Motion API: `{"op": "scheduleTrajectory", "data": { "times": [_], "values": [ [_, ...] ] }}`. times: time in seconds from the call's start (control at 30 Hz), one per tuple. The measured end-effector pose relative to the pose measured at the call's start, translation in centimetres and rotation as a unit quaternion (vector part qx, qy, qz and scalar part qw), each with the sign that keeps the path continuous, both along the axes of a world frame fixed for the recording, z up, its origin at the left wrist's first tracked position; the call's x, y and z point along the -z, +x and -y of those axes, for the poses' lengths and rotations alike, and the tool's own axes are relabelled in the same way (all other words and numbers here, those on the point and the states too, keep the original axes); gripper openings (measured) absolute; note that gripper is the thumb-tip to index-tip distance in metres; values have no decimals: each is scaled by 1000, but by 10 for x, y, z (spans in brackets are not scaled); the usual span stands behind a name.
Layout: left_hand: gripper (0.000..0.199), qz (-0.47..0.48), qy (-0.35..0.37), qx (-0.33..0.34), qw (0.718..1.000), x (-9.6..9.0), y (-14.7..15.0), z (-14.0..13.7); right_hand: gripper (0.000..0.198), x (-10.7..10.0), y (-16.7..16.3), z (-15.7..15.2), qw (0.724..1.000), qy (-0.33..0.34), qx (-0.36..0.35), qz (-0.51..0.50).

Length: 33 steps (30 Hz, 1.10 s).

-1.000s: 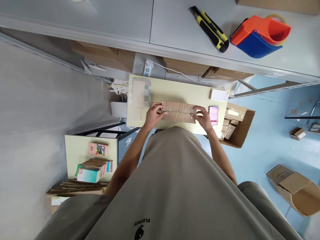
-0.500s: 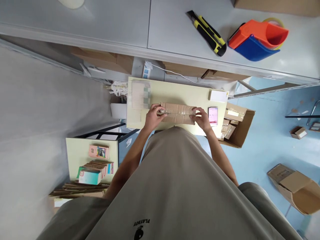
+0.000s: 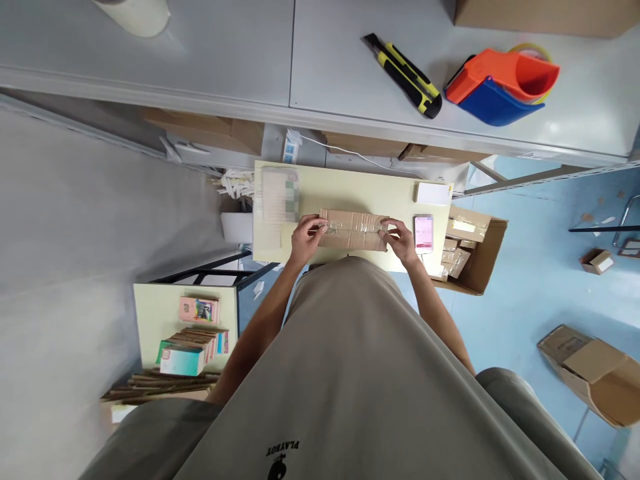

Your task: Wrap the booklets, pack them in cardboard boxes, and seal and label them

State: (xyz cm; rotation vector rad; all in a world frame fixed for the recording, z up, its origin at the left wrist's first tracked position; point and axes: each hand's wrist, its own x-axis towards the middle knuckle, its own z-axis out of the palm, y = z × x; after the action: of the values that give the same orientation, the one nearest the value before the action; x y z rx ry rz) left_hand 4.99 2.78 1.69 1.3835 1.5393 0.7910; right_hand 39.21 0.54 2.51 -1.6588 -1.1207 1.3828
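A flat cardboard package (image 3: 354, 240) with clear tape along its middle lies at the near edge of the pale yellow table (image 3: 340, 183), close to my body. My left hand (image 3: 306, 239) pinches its left end between thumb and fingers. At the opposite end my right hand (image 3: 400, 240) grips the edge in the same way. Just right of that hand lies a phone (image 3: 423, 233) with a pink screen. A white box (image 3: 433, 193) sits behind the phone. Clear plastic bags (image 3: 280, 193) rest at the table's left end.
On the grey shelf (image 3: 225, 60) above lie a yellow-black utility knife (image 3: 404, 75) and an orange-blue tape dispenser (image 3: 500, 85). An open carton (image 3: 493, 257) of taped packages stands at the right. Left, a low side table (image 3: 150, 313) carries stacked small boxes (image 3: 183, 357).
The view has shifted slightly. Both hands keep their hold on the package's ends, with the fingers moved a little along the tape.
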Motion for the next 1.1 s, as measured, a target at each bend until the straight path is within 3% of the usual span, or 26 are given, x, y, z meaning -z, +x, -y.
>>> {"op": "scheduleTrajectory", "data": {
  "times": [0.23,0.57,0.7,0.9,1.0,1.1],
  "values": [
    [51,25,10,-21,999,5,3,-1,49,5,1,-1,1000,19,-9,19],
    [43,39,-12,-50,998,1,11,2,66,4,-2,2,999,33,-15,34],
    [35,-26,14,-49,998,-9,13,3,73,-5,-6,10,996,59,-32,61],
    [16,-191,149,11,970,-52,27,-8,73,-34,4,12,971,139,-80,177],
    [21,-164,221,56,960,-85,56,-34,66,-64,32,-20,942,233,-72,231],
    [31,-119,302,81,942,-124,102,-76,62,-110,73,-79,895,316,-45,312]
  ]
}}
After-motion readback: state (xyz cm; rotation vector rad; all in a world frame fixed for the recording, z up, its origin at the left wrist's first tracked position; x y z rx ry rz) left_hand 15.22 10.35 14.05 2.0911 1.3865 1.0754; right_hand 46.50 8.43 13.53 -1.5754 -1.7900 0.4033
